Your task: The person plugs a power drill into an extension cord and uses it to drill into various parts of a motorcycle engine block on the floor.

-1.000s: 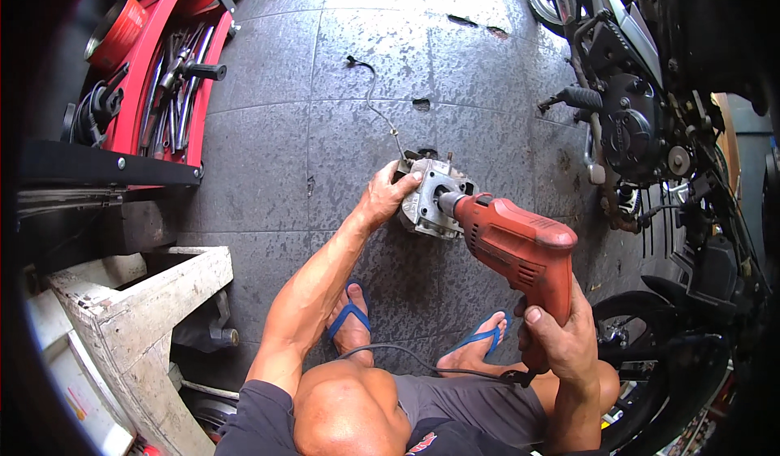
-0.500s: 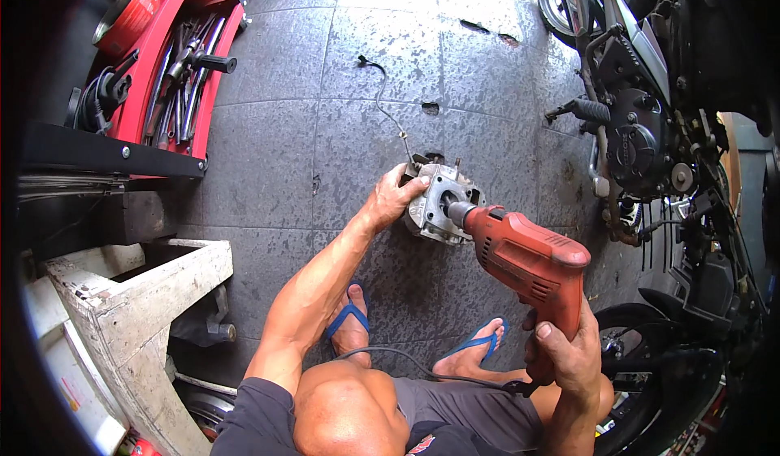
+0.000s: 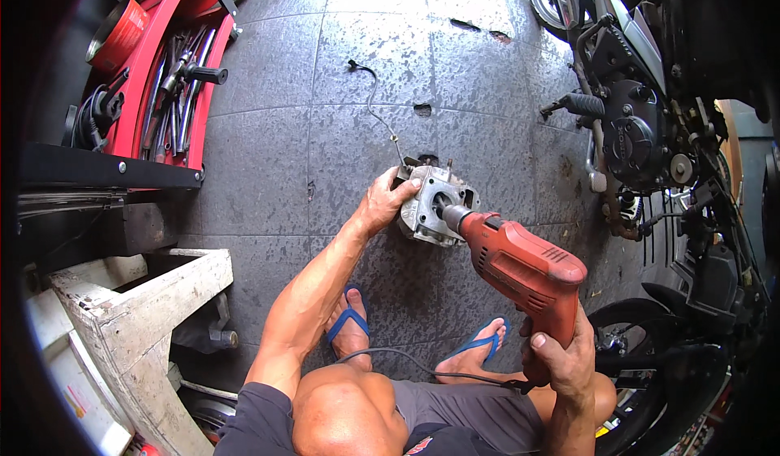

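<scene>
My left fingers (image 3: 409,188) clamp the metal casting (image 3: 418,206) on the floor (image 3: 366,269), right fingers (image 3: 549,350) grip the red drill (image 3: 526,258); chuck (image 3: 457,217) has backed slightly off the bore (image 3: 439,197), so bit (image 3: 444,206) likely sits shallower.

This is a fix-it workshop — a motorbike (image 3: 634,143) stands on the right, a red tray (image 3: 207,110) of metal tools (image 3: 175,115) on the left, a red drill (image 3: 524,257) at an engine part (image 3: 422,204).

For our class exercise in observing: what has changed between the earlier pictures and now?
The red drill has drawn back slightly from the metal part, its rear and the right hand shifting lower in view. Nothing was grasped or released; the left hand still holds the metal part.
</scene>
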The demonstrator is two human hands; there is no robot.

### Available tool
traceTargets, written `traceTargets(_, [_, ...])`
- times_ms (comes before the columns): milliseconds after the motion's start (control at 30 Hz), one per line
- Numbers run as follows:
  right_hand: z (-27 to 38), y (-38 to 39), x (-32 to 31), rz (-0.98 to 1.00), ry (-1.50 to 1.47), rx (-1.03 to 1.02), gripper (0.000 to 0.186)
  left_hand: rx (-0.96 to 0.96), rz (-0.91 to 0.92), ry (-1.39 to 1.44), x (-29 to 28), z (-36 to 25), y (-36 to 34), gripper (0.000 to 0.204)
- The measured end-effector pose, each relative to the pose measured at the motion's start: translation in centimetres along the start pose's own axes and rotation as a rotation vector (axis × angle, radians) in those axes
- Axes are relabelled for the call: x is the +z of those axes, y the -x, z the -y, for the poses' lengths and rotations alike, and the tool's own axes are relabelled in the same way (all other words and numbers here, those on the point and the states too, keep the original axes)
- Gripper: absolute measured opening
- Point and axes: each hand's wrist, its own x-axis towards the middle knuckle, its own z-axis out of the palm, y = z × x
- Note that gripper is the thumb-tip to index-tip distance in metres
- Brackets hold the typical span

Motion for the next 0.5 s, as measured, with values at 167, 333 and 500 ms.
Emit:
traceTargets(167, [0.7,0.2,-0.2,-0.002,0.014,0.026,0.073,0.008,-0.003,0.019,0.0,-0.2,0.1,0.055])
traceTargets(333, [1.0,0.4,-0.3,0.022,0.027,0.03,0.069,-0.001,0.011,0.035,0.0,0.1,0.0,0.056])
traceTargets(500, [1.5,0.6,-0.2,0.036,0.023,0.034,0.069,-0.004,0.007,0.048,-0.1,0.3,-0.1,0.056])
